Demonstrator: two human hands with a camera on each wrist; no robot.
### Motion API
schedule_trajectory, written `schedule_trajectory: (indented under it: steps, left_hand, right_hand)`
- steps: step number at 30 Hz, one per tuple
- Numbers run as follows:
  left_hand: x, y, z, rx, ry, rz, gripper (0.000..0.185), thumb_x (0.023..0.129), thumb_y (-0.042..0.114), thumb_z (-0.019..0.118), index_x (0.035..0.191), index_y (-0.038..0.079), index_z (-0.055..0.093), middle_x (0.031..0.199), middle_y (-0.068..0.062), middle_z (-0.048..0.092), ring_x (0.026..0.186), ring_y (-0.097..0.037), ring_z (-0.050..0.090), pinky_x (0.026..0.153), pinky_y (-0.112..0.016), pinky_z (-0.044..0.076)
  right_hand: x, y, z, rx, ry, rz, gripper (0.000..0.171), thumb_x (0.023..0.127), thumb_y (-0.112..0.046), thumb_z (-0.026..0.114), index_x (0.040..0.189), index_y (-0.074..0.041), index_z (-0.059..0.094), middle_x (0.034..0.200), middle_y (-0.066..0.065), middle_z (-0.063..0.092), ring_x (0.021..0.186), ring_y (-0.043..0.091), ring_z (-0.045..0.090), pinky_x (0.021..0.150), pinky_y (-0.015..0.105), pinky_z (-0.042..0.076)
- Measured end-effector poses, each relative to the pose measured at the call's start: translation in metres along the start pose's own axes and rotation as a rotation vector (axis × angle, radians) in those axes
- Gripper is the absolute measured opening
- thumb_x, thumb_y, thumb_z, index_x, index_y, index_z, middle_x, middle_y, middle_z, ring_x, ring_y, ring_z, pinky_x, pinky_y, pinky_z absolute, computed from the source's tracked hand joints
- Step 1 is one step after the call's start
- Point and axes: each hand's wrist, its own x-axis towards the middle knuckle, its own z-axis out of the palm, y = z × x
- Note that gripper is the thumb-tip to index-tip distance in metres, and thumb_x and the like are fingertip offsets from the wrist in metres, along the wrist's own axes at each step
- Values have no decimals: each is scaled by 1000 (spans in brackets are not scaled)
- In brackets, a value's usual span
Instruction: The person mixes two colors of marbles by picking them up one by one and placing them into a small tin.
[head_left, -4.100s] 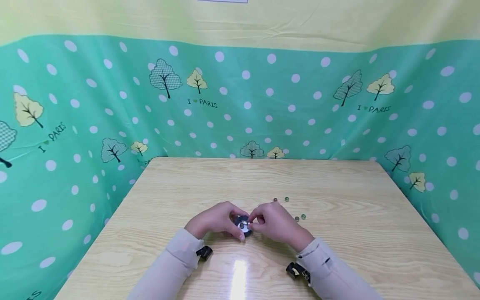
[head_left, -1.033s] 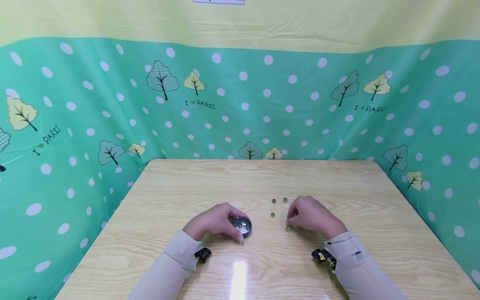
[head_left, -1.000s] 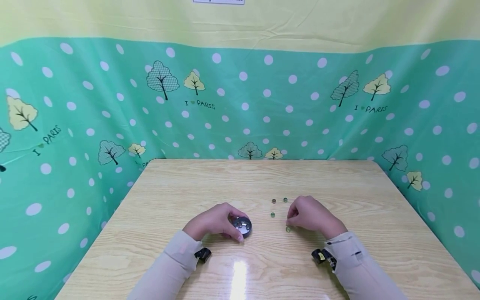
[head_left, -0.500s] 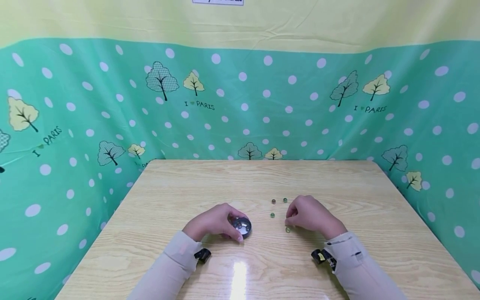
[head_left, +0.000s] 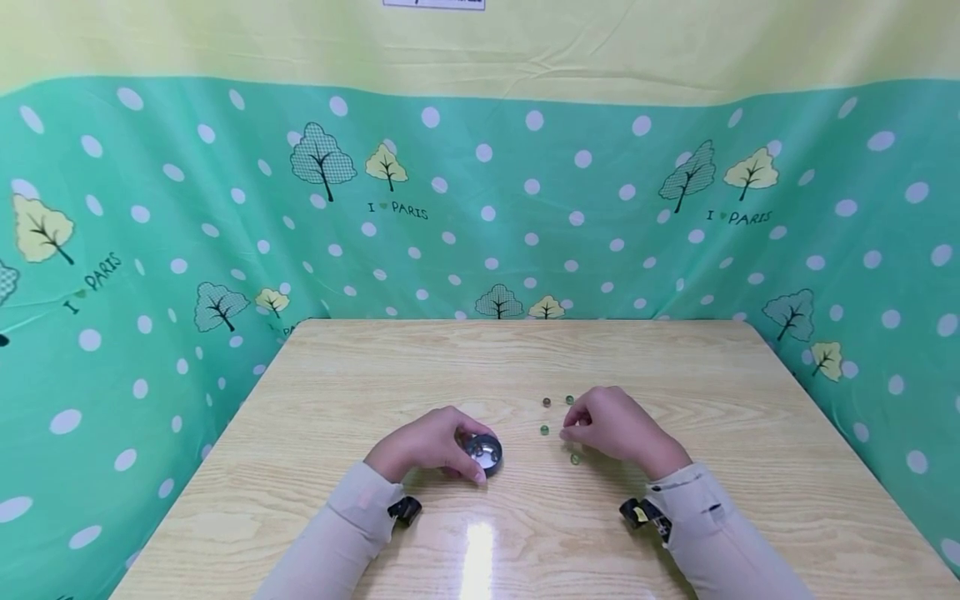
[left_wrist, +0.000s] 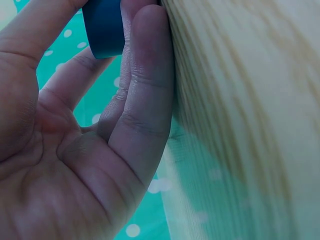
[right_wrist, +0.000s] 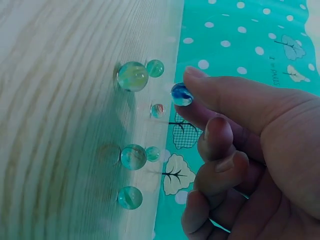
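Note:
A small round metal tin stands on the wooden table; a few small things lie inside it. My left hand curls round it, and in the left wrist view the left hand holds the tin's dark blue wall between thumb and fingers. My right hand hovers just right of the tin among several loose glass marbles. In the right wrist view the right hand pinches a blue marble at the tips of thumb and forefinger, above greenish marbles on the wood.
Green dotted cloth walls the table on the left, back and right. Two marbles lie farther back, and one marble sits under my right hand. A glare patch shines on the near table edge.
The right hand left the tin and went right to the loose marbles; in the last second it shifted slightly left. The left hand has stayed on the tin.

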Motion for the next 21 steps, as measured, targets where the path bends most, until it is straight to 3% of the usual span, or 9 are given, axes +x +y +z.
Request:
schedule_trajectory:
  steps: [21]
  left_hand:
    - [-1,-1,0,-4,4,5,56,69,19,98,120,21,77,106,-1,75,85,-19,69,68,-37,61]
  right_hand:
    - [1,-14,19,-16,75,-102,10,87,-28,86,80,-26,80,64,-15,59,55,5,49,51,22,41]
